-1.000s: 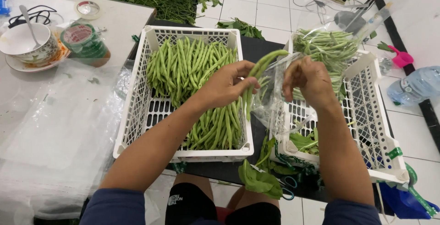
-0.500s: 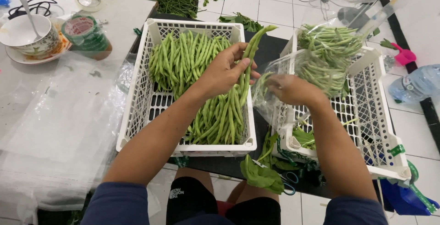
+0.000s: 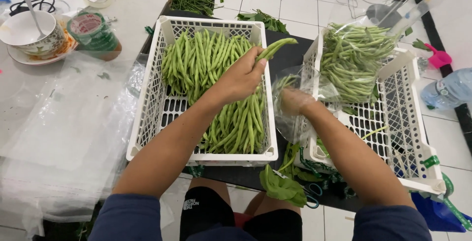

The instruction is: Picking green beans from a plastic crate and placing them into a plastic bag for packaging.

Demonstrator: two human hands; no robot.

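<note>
- Over the left of two white crates [image 3: 147, 98], our left hand [image 3: 241, 79] has its fingers clenched on a few beans [image 3: 275, 48].
- Our right hand [image 3: 295, 101] is inside one clear bag [image 3: 290, 118]; its fingers' state we cannot tell.
- One bowl [image 3: 29, 29] sits on the surface [image 3: 132, 15].

Single head-worn view, looking steeply down, close over white crate [image 3: 147, 118] and table [image 3: 132, 15], tiled floor beyond

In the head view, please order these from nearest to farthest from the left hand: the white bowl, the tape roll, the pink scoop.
From the left hand:
1. Tape roll, left on the table.
2. Pink scoop, far right on the floor.
3. White bowl, at the far left edge.
</note>
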